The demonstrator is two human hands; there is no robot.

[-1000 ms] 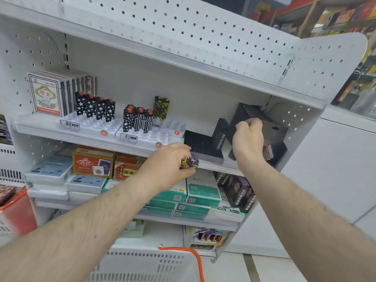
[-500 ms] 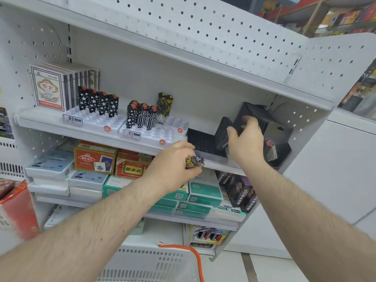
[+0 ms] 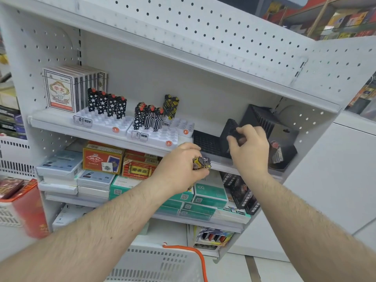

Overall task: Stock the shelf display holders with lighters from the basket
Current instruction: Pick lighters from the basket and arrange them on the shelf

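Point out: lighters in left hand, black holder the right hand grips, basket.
lighters [image 3: 201, 162], head view, on the yellow-black ends.
black holder [image 3: 228, 132], head view, on its upper side.
basket [image 3: 162, 261], head view, on its slotted wall.

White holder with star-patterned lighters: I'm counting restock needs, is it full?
Partly full. The white holder has four star-patterned lighters standing at the back; the front slots are empty.

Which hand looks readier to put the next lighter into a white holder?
Probably the left hand: it grips a yellow-black lighter just below the white holder. The right hand grips a black tray.
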